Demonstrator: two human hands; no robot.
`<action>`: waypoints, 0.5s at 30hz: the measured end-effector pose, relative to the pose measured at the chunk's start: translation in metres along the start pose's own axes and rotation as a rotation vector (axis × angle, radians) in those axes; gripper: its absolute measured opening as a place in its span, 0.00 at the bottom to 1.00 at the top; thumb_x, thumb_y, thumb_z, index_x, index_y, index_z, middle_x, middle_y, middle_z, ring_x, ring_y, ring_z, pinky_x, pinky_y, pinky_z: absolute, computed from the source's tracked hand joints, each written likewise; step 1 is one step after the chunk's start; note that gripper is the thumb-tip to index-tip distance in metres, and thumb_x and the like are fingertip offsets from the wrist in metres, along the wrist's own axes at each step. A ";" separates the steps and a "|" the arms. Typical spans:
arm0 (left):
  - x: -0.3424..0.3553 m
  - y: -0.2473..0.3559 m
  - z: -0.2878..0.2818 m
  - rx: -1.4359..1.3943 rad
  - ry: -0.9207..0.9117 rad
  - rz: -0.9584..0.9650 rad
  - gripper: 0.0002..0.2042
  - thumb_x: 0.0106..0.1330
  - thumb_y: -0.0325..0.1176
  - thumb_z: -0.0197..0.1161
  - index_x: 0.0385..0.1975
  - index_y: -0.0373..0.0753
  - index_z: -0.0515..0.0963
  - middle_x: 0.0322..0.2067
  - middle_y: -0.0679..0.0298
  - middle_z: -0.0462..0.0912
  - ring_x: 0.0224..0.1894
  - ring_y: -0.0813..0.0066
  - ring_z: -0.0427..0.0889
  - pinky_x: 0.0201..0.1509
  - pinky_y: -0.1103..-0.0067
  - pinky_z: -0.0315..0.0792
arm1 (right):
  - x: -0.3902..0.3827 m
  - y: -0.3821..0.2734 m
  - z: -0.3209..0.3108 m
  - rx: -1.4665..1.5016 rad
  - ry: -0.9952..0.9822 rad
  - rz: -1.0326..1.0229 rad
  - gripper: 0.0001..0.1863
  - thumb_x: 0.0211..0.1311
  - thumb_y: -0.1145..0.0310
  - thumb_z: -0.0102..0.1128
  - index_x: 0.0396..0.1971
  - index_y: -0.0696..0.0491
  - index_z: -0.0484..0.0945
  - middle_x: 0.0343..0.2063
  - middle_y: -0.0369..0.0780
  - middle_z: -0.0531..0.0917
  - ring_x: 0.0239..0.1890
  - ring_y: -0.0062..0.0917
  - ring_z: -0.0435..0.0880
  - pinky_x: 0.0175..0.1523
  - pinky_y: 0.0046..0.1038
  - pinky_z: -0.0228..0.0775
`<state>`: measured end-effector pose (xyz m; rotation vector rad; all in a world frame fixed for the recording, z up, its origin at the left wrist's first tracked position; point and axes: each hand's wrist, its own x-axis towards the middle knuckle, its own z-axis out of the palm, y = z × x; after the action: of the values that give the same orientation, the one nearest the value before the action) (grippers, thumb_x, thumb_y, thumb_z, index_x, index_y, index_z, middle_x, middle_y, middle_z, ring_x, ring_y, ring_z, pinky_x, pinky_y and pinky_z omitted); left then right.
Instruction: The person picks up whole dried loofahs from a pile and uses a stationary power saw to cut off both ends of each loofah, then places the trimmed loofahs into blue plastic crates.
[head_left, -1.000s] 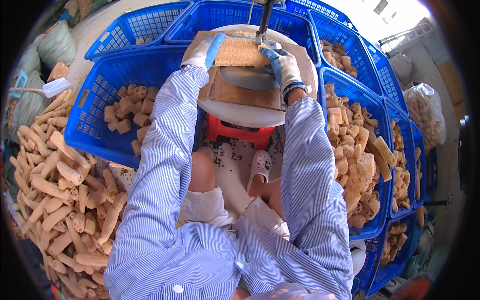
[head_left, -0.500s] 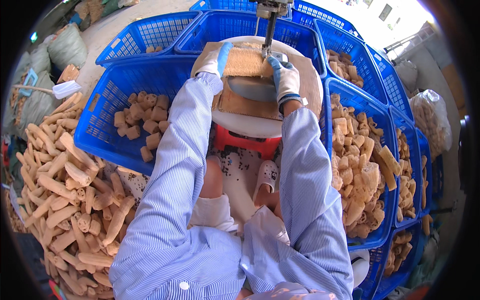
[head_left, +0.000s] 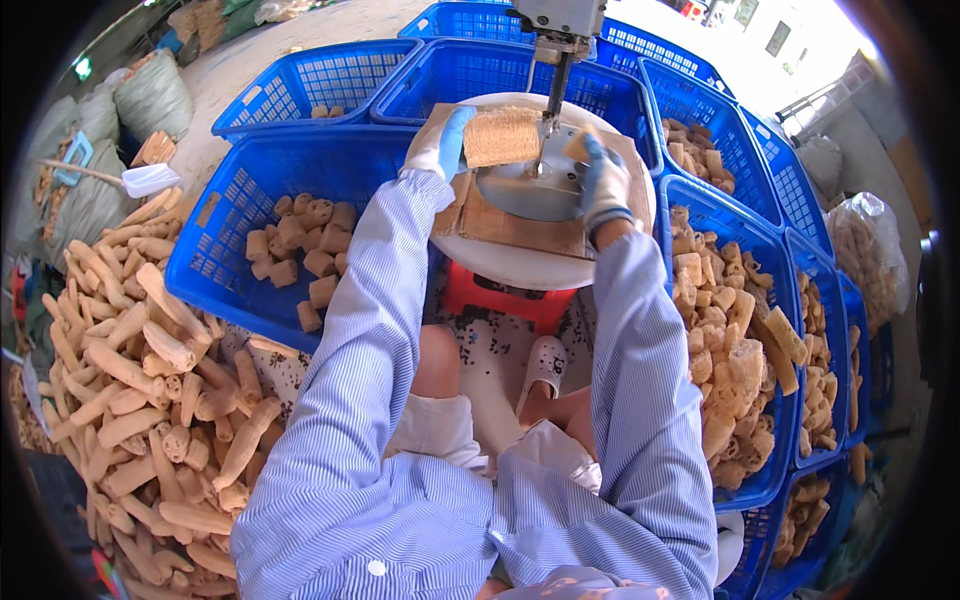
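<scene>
My left hand point(head_left: 438, 150), in a white and blue glove, is closed on the left end of a loofah piece point(head_left: 500, 136). The loofah's right end lies beside the vertical bar of a cutting machine point(head_left: 558, 85). Gloved too, my right hand point(head_left: 608, 185) is to the right of the bar and pinches a small loofah end point(head_left: 579, 145), apart from the larger piece. Beneath both hands is a grey metal plate point(head_left: 530, 198) on cardboard point(head_left: 470, 212), over a round white top point(head_left: 500, 262).
At the left a blue basket point(head_left: 215, 225) holds short loofah pieces, with whole loofahs point(head_left: 140, 400) heaped beside it. More blue baskets point(head_left: 735, 205) of loofah pieces line the right. Under the round top is a red stool point(head_left: 500, 300).
My right hand has moved right, away from the bar, with a small loofah end that is now separate from the piece in my left hand. The view has shifted slightly.
</scene>
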<state>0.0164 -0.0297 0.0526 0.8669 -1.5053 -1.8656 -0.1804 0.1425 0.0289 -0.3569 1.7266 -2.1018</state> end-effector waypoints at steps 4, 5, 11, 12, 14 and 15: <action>-0.053 -0.005 -0.029 -0.336 0.069 0.171 0.30 0.73 0.52 0.61 0.70 0.42 0.68 0.56 0.58 0.81 0.53 0.64 0.84 0.57 0.71 0.79 | -0.032 -0.009 -0.088 0.191 0.006 -0.054 0.24 0.71 0.50 0.63 0.61 0.46 0.80 0.48 0.31 0.86 0.40 0.21 0.83 0.45 0.24 0.73; -0.076 -0.005 -0.036 -0.375 0.134 0.404 0.31 0.74 0.51 0.60 0.71 0.41 0.67 0.59 0.57 0.78 0.56 0.64 0.82 0.59 0.70 0.78 | -0.037 -0.011 -0.112 0.279 -0.074 -0.147 0.22 0.73 0.50 0.61 0.59 0.45 0.81 0.46 0.31 0.86 0.40 0.21 0.83 0.44 0.23 0.73; -0.166 0.047 -0.112 0.049 0.871 1.413 0.41 0.73 0.52 0.62 0.75 0.30 0.54 0.70 0.46 0.63 0.67 0.57 0.70 0.69 0.65 0.69 | -0.072 0.001 -0.250 0.289 0.181 -0.215 0.24 0.78 0.55 0.53 0.67 0.49 0.73 0.54 0.38 0.82 0.54 0.25 0.81 0.55 0.23 0.72; -0.151 0.068 -0.139 0.223 0.999 1.455 0.42 0.71 0.54 0.64 0.75 0.33 0.54 0.68 0.43 0.65 0.66 0.55 0.71 0.67 0.64 0.72 | -0.072 0.003 -0.262 0.257 0.185 -0.200 0.24 0.79 0.56 0.51 0.68 0.48 0.71 0.56 0.38 0.81 0.56 0.26 0.80 0.59 0.24 0.71; -0.094 0.120 -0.190 0.843 1.253 1.293 0.46 0.65 0.61 0.66 0.75 0.39 0.57 0.65 0.35 0.69 0.67 0.37 0.70 0.69 0.50 0.67 | -0.069 0.005 -0.275 0.339 -0.004 -0.168 0.23 0.81 0.57 0.47 0.69 0.48 0.69 0.58 0.38 0.79 0.59 0.28 0.78 0.66 0.27 0.68; -0.065 0.139 -0.208 1.030 1.218 1.001 0.45 0.65 0.64 0.62 0.73 0.37 0.59 0.65 0.34 0.69 0.67 0.31 0.69 0.70 0.50 0.64 | -0.070 0.005 -0.280 0.411 0.067 -0.127 0.18 0.81 0.58 0.48 0.63 0.48 0.71 0.51 0.37 0.79 0.53 0.27 0.78 0.61 0.26 0.69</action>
<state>0.2260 -0.1309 0.1654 1.0185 -1.4441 0.3056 -0.2393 0.4187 -0.0300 -0.2821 1.2857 -2.5143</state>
